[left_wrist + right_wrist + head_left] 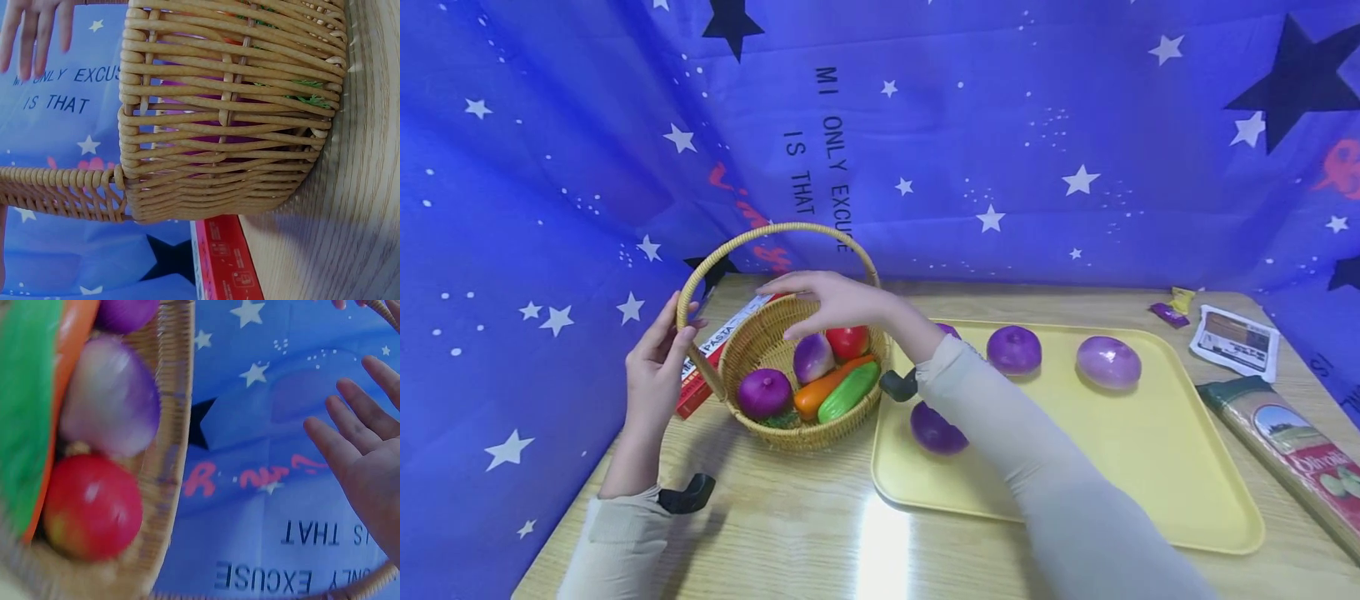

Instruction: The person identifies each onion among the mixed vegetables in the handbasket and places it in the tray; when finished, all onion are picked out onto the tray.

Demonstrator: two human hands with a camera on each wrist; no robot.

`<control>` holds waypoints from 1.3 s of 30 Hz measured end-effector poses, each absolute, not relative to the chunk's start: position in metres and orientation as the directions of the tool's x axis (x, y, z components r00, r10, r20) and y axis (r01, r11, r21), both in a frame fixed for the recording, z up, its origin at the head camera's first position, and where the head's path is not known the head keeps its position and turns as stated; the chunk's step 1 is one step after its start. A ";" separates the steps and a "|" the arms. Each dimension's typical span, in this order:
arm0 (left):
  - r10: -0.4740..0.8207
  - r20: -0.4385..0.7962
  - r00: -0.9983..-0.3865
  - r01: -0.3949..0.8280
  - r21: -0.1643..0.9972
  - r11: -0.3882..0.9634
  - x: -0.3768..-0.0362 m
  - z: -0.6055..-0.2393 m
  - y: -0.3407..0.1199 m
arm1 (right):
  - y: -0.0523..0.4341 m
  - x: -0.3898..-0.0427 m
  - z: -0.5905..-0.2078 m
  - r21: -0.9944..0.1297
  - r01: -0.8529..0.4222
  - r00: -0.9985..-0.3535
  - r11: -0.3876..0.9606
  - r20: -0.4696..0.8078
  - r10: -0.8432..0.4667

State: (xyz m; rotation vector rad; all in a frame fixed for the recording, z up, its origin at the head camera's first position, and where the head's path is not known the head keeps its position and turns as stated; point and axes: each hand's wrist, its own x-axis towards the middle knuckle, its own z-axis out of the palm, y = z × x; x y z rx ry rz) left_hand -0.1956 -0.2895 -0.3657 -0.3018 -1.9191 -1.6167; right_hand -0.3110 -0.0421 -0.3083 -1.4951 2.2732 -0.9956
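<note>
A wicker basket [805, 437] with a tall arched handle [790, 227] stands on the wooden table. My left hand [655, 358] grips the left side of this handle between thumb and fingers. Above the basket opening hovers my right hand [842, 300], its fingers stretched out and nothing in them; the right wrist view shows the open palm. Inside the basket lie a purple onion [765, 393], a purple-and-white turnip [111, 394], a red round fruit [94, 506] with a yellowish patch, an orange carrot [822, 392] and a green cucumber [850, 392].
Right of the basket, a yellow tray [1150, 475] bears several purple vegetables [1014, 350], one partly behind the right arm. A red box [694, 395] lies behind the basket's left side. Far right are a spaghetti packet [1292, 450], a flat white pouch [1236, 342] and small wrapped candies [1172, 310].
</note>
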 end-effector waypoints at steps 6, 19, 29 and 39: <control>-0.182 0.585 -0.790 0.550 0.808 0.211 -0.198 -0.367 -0.290 | -0.065 -0.318 -0.314 -0.698 -0.677 -0.444 0.233 0.135 -0.886; -0.210 0.558 -0.803 0.496 0.821 0.283 -0.195 -0.365 -0.289 | -0.093 -0.332 -0.348 -0.697 -0.633 -0.489 0.337 0.022 -0.872; -0.208 0.564 -0.799 0.498 0.814 0.298 -0.195 -0.366 -0.290 | -0.098 -0.335 -0.361 -0.670 -0.639 -0.499 0.379 -0.014 -0.866; -0.185 0.595 -0.783 0.547 0.798 0.251 -0.196 -0.366 -0.291 | -0.101 -0.333 -0.374 -0.569 -0.687 -0.393 0.451 -0.231 -0.890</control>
